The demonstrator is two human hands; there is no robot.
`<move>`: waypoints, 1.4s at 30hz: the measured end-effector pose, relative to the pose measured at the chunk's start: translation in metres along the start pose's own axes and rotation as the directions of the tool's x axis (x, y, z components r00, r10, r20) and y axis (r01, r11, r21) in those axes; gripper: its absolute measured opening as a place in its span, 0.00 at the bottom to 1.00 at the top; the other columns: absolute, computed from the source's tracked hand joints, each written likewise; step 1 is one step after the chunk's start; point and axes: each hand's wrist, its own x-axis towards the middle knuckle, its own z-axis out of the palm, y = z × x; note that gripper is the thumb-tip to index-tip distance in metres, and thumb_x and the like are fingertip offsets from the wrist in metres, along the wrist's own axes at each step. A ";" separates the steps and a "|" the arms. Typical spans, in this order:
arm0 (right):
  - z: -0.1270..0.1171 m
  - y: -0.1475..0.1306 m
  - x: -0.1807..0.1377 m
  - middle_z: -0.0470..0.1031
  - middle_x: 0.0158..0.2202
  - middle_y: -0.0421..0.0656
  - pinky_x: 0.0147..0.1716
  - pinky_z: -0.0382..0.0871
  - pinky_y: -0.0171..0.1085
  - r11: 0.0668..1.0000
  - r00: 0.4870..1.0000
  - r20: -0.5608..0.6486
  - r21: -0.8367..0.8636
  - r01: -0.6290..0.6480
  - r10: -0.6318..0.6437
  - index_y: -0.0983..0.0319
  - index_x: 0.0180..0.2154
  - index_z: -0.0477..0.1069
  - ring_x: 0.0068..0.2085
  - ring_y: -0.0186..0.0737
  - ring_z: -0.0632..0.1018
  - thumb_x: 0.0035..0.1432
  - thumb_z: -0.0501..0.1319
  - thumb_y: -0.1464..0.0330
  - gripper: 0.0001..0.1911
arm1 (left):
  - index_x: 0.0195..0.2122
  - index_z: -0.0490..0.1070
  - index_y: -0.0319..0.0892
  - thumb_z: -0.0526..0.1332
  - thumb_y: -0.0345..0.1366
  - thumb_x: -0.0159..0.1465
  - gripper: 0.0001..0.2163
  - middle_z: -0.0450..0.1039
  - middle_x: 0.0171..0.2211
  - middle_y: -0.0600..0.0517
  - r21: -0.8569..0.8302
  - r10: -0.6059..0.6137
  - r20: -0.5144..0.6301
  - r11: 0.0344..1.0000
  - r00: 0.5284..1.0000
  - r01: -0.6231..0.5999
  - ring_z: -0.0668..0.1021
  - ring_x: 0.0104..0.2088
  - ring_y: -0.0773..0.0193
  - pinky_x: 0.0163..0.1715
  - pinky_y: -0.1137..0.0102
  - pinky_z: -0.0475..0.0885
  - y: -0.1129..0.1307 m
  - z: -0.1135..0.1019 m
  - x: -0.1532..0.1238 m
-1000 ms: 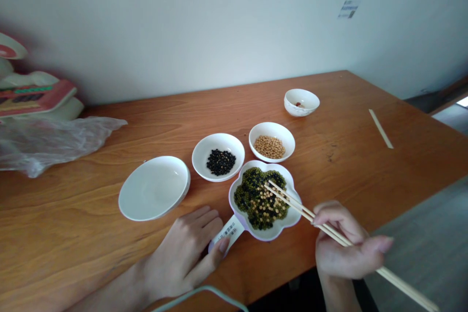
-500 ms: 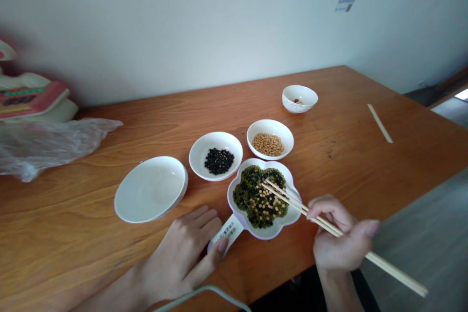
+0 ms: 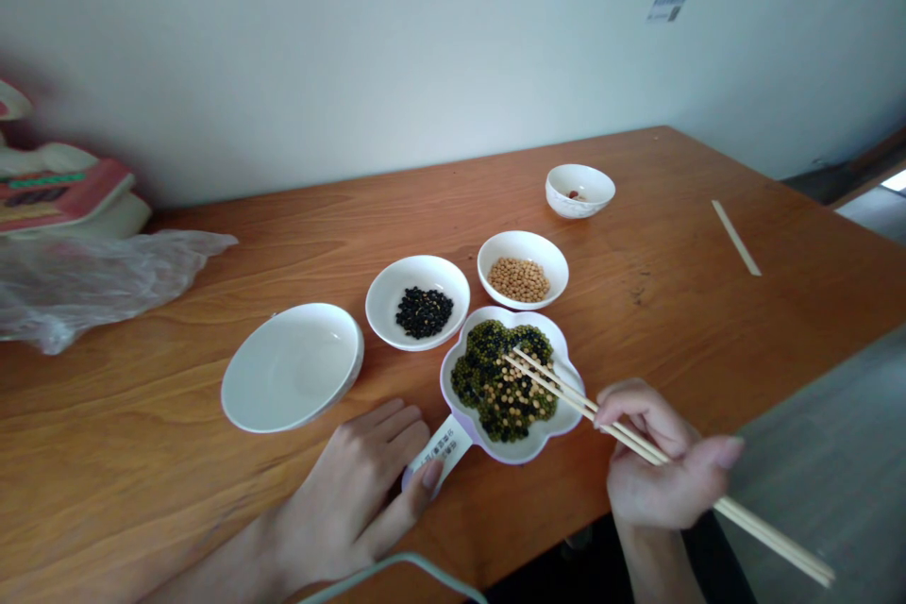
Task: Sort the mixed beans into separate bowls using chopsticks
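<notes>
Left hand [image 3: 372, 477]: grip holding dish handle [image 3: 445, 444]
Black beans [image 3: 423, 312]: lying in small bowl [image 3: 386, 311]
Dish [image 3: 564, 417]: resting on bench [image 3: 439, 208], carrying mixed beans [image 3: 520, 411]
Yellow beans [image 3: 519, 281]: lying in second bowl [image 3: 528, 245]
Right hand [image 3: 655, 495]: grip holding chopsticks [image 3: 637, 444], tips pointing over dish

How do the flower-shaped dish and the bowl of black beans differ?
The flower-shaped dish has a scalloped rim; the black-bean bowl is round. The dish has a handle, held by the left hand; the bowl shows none. Both are white inside and hold beans.
</notes>
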 end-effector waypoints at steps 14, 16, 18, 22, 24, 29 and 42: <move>0.002 0.002 -0.002 0.72 0.20 0.44 0.28 0.64 0.43 0.999 0.999 -0.001 0.018 -0.042 0.042 0.59 0.20 0.75 0.27 0.45 0.74 0.68 0.37 0.39 0.45 | 0.34 0.63 0.43 0.49 0.35 0.75 0.11 0.68 0.33 0.49 0.005 0.006 -0.005 1.000 1.000 -0.006 0.68 0.33 0.58 0.34 0.62 0.61 0.001 -0.002 0.000; 0.002 0.002 -0.002 0.72 0.20 0.44 0.29 0.64 0.42 0.999 0.999 0.000 0.016 -0.035 0.035 0.59 0.20 0.76 0.27 0.45 0.75 0.68 0.37 0.40 0.44 | 0.34 0.63 0.43 0.49 0.35 0.75 0.11 0.68 0.33 0.49 0.011 -0.002 -0.002 1.000 1.000 0.002 0.69 0.33 0.58 0.34 0.62 0.61 0.001 -0.002 0.001; 0.002 0.002 -0.003 0.73 0.21 0.44 0.29 0.65 0.42 1.000 1.000 0.007 0.019 -0.021 0.021 0.59 0.20 0.76 0.28 0.44 0.75 0.69 0.38 0.40 0.44 | 0.34 0.63 0.43 0.49 0.35 0.76 0.11 0.68 0.33 0.49 0.013 -0.005 0.004 1.000 1.000 0.005 0.69 0.33 0.58 0.35 0.62 0.61 0.001 -0.002 0.001; 0.003 0.000 -0.003 0.73 0.21 0.45 0.28 0.66 0.42 1.000 0.999 0.031 0.030 -0.009 0.008 0.59 0.20 0.76 0.27 0.44 0.75 0.68 0.38 0.40 0.44 | 0.35 0.63 0.43 0.49 0.35 0.76 0.11 0.68 0.33 0.49 0.009 0.001 0.005 1.000 1.000 -0.001 0.69 0.33 0.58 0.35 0.62 0.62 0.001 -0.001 0.000; 0.003 0.000 -0.003 0.74 0.21 0.45 0.28 0.65 0.42 1.000 0.999 0.036 0.021 -0.004 0.003 0.59 0.20 0.75 0.27 0.45 0.75 0.68 0.38 0.40 0.44 | 0.35 0.63 0.43 0.49 0.35 0.76 0.11 0.68 0.33 0.49 0.015 0.004 0.004 1.000 1.000 -0.004 0.68 0.33 0.58 0.35 0.62 0.61 0.001 -0.001 0.001; 0.002 0.000 -0.003 0.73 0.21 0.45 0.28 0.65 0.42 1.000 0.998 0.062 0.008 -0.013 0.013 0.60 0.21 0.75 0.27 0.44 0.75 0.69 0.37 0.40 0.44 | 0.35 0.63 0.43 0.49 0.35 0.76 0.11 0.69 0.33 0.49 0.010 0.001 -0.003 1.000 1.000 -0.001 0.69 0.33 0.58 0.34 0.62 0.62 0.002 -0.002 0.002; 0.001 0.002 -0.006 0.74 0.22 0.45 0.29 0.66 0.42 0.999 0.998 0.056 0.027 -0.036 0.035 0.59 0.22 0.77 0.29 0.44 0.75 0.70 0.38 0.41 0.43 | 0.34 0.63 0.43 0.50 0.35 0.75 0.10 0.68 0.32 0.50 0.009 0.012 -0.012 1.000 1.000 -0.012 0.69 0.32 0.59 0.34 0.62 0.61 0.000 0.000 0.000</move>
